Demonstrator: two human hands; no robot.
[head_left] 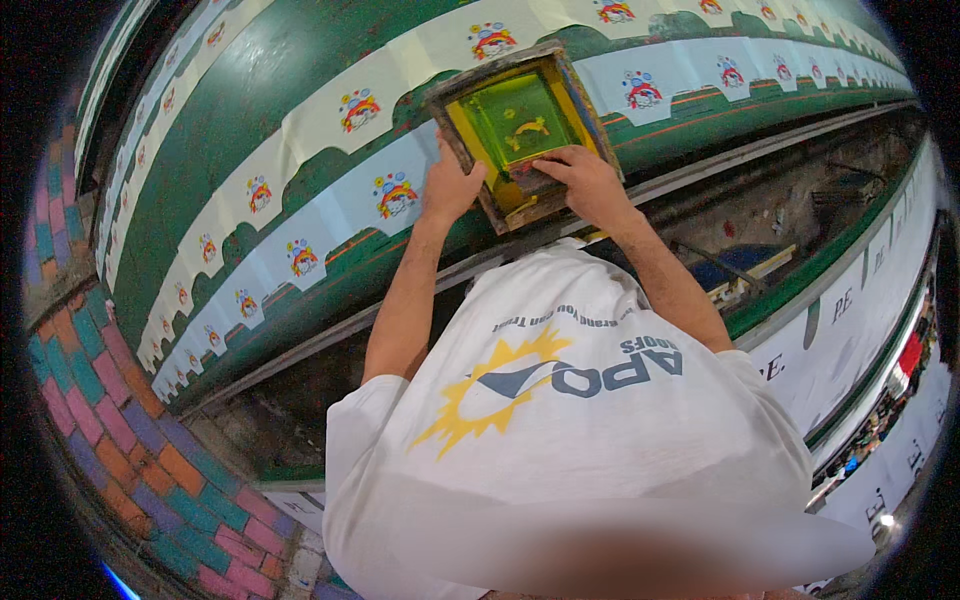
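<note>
A wooden screen-printing frame point(590, 85) with yellow-green mesh lies tilted over a row of light-blue cloth pieces on the long green table. My left hand point(452, 185) grips its left edge, thumb on the near wood. Over the near part of the mesh, my right hand point(590, 185) is closed, fingers and thumb pressed together; what they hold is hard to see. Dark reddish ink point(518, 180) shows beside those fingertips. Left of the frame lies a light-blue cloth piece point(372, 172) bearing a small colourful cartoon print. Whatever lies under the frame is hidden.
Rows of printed pale-yellow cloth pieces point(310, 125) run along the green table point(225, 130). Between its near rail and a second table with white printed pieces point(845, 315) is a dark gap holding clutter point(745, 275). Multicoloured brick paving point(150, 470) is at left.
</note>
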